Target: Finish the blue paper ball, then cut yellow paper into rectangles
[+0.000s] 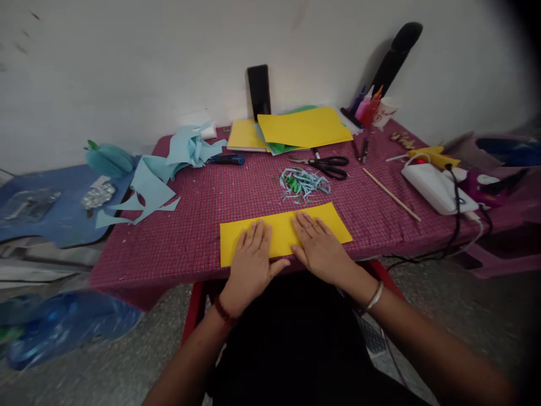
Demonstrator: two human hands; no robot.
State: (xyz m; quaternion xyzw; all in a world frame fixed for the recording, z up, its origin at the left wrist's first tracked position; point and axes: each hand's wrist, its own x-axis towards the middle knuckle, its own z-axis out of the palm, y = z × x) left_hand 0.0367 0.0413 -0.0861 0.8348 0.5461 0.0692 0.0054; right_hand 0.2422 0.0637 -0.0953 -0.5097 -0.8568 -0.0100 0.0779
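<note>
A long yellow paper sheet (276, 224) lies at the near edge of a table covered with a red checked cloth (203, 225). My left hand (252, 260) rests flat on the sheet's near edge, fingers stretched out and close together. My right hand (318, 245) lies flat beside it on the sheet, fingers also extended. Neither hand grips anything. A pile of green and pale blue paper shreds (303, 184) sits just beyond the sheet.
Black scissors (327, 165), a wooden stick (391, 194), a stack of yellow and green sheets (296, 128), pale blue paper scraps (163, 175), a blue cutter (226, 160), glue bottles (367, 107), a black phone (258, 90) against the wall, a white power strip (435, 186) with cables at right.
</note>
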